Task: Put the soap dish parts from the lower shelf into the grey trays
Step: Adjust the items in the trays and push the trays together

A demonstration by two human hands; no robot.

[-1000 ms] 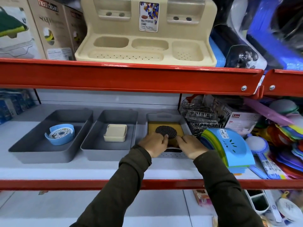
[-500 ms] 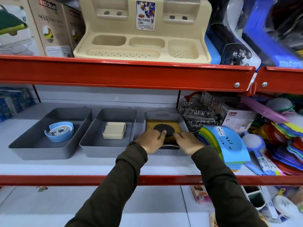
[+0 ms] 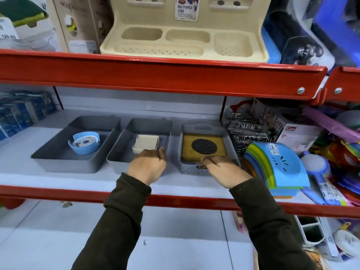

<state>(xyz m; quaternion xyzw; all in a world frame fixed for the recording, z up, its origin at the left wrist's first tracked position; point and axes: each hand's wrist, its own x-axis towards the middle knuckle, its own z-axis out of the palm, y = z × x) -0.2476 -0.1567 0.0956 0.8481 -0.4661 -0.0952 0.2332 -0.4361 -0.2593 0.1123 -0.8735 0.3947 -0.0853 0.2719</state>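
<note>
Three grey trays stand in a row on the middle shelf. The left tray (image 3: 58, 164) holds a round blue soap dish (image 3: 84, 143). A square cream soap dish (image 3: 145, 142) lies in the middle tray (image 3: 116, 166). In the perforated right tray (image 3: 188, 170) sits a yellow dish with a black mesh disc (image 3: 204, 146). My left hand (image 3: 147, 166) hovers curled at the middle tray's front edge, holding nothing. The fingers of my right hand (image 3: 224, 170) are pinched on the right tray's front rim.
A red shelf rail (image 3: 175, 201) runs under my wrists, and another red rail (image 3: 155, 73) hangs above. Wire racks (image 3: 245, 129) and a stack of coloured soap dishes (image 3: 276, 166) crowd the right side. Blue boxes (image 3: 17, 112) stand at the far left.
Both hands have let go of the yellow dish and drawn back. The left hand has shifted left to the middle tray's front; the right hand has settled on the right tray's rim.
</note>
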